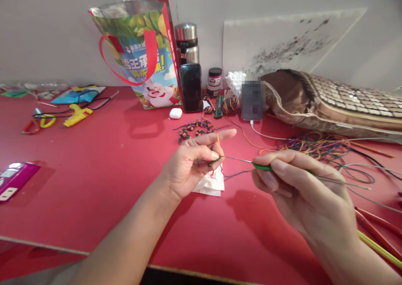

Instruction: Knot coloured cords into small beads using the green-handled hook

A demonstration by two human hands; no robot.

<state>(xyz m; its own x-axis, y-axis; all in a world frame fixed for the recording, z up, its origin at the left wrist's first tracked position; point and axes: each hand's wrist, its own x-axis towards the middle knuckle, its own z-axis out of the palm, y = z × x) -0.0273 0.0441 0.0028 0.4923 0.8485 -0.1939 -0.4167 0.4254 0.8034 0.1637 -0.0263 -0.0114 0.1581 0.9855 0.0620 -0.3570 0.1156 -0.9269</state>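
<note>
In the head view my right hand (301, 184) is closed around the green handle of a crochet hook (262, 166). Its thin metal shaft points left and meets the fingertips of my left hand (191, 163). There, thumb and fingers pinch a small dark piece of crochet work (215, 162), mostly covered by the fingers. An orange strand of yarn (219, 140) runs up over the left index finger, which is stretched out. Below the hands, a white crumpled tissue (209, 186) lies on the red table (119, 209). Behind them rests a ring of dark multicoloured crocheted pieces (196, 128).
Tangled multicoloured yarn (314, 147) and cables lie to the right, by a brown bag (301, 92). At the back stand a printed shopping bag (144, 63), a steel flask (187, 42) and phones (191, 88). A yellow glue gun (77, 115) and scissors (40, 121) are left.
</note>
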